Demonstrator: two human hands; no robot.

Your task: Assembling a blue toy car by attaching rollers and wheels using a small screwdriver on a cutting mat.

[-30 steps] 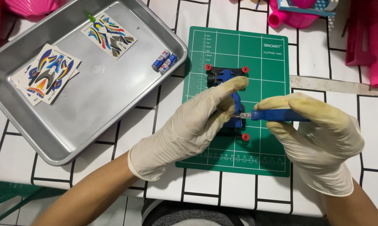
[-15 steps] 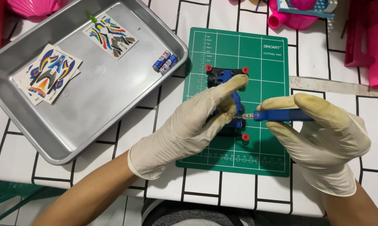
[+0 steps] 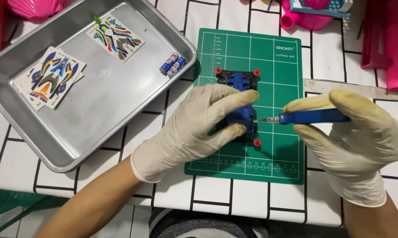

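Observation:
A small blue and black toy car chassis (image 3: 238, 82) with red rollers lies on a green cutting mat (image 3: 287, 57). My left hand (image 3: 199, 125), in a white glove, pinches the chassis between thumb and fingers and holds it down. My right hand (image 3: 353, 141), also gloved, grips a blue-handled screwdriver (image 3: 311, 117) sideways. The metal tip of the screwdriver touches the right side of the chassis near my left thumb.
A metal tray (image 3: 102, 114) at the left holds two sticker sheets (image 3: 49, 81) (image 3: 117, 39) and two small batteries (image 3: 172, 65) at its right rim. Pink plastic items (image 3: 384, 39) stand at the back right. The table top is white with black lines.
The right hand and screwdriver have barely shifted; the tip stays at the chassis. The left hand keeps its hold.

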